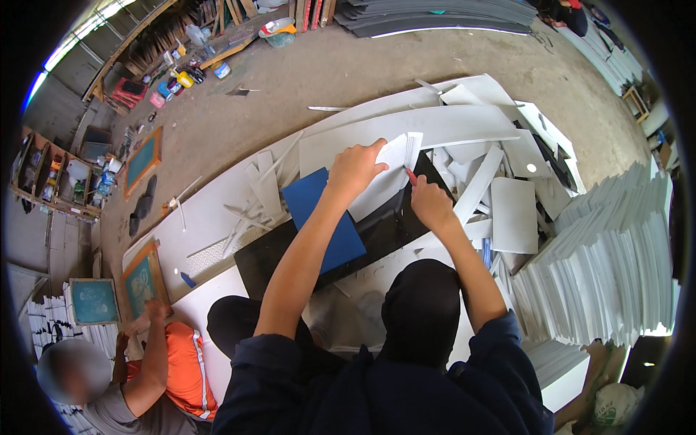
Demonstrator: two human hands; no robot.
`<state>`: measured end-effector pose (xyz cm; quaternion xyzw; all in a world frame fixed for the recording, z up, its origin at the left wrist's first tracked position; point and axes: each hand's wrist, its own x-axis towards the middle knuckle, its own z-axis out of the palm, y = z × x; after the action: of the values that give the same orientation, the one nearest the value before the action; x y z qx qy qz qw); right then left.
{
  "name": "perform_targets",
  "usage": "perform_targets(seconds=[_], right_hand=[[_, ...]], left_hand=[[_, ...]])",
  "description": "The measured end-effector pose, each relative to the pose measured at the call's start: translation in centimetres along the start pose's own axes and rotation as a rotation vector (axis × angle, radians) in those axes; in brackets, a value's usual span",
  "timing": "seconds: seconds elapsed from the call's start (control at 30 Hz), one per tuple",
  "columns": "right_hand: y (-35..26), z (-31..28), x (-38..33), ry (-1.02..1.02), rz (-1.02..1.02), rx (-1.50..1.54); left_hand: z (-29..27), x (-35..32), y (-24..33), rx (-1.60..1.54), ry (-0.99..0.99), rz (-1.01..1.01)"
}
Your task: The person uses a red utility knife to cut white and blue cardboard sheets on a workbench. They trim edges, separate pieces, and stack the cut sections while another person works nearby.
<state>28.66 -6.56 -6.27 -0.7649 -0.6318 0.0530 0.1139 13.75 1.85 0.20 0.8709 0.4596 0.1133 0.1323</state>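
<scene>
My left hand (pixel 355 168) is closed on the upper left part of a white board (pixel 394 151), thumb on its face. The board is tilted up, with a narrow folded strip along its right side. In my closed right hand (pixel 433 203) is a small red-handled knife (pixel 411 176), its tip at the board's lower right edge; the blade is too small to make out. Under my hands lies a glossy black slab (pixel 388 226). A blue rectangular board (pixel 341 243) rests across that slab, partly covered by my left forearm.
White offcuts (pixel 475 188) are heaped right of the slab, and thin strips (pixel 243 221) lie to its left. A tall stack of white sheets (pixel 602 254) stands at the right. At lower left a co-worker (pixel 145 362) handles a framed screen (pixel 141 279).
</scene>
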Motion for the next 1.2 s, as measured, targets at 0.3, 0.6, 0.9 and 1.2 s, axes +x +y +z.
perform_targets(seconds=[0.3,0.6,0.9,1.2], right_hand=[[-1.1,-4.5,0.4,-0.223,0.073,0.007],[0.3,0.1,-0.5,-0.337,0.119,0.103],[4.9,8.6,-5.0,-0.371,0.229,0.137],[3.5,3.7,1.9,-0.397,0.52,1.673]], left_hand=[[0.5,-0.3,0.4,0.009,0.029,-0.021],[0.1,-0.5,0.4,-0.01,-0.001,0.02],[-0.7,0.3,-0.4,-0.016,-0.027,-0.034],[-1.9,-1.3,-0.3,-0.133,0.076,0.12]])
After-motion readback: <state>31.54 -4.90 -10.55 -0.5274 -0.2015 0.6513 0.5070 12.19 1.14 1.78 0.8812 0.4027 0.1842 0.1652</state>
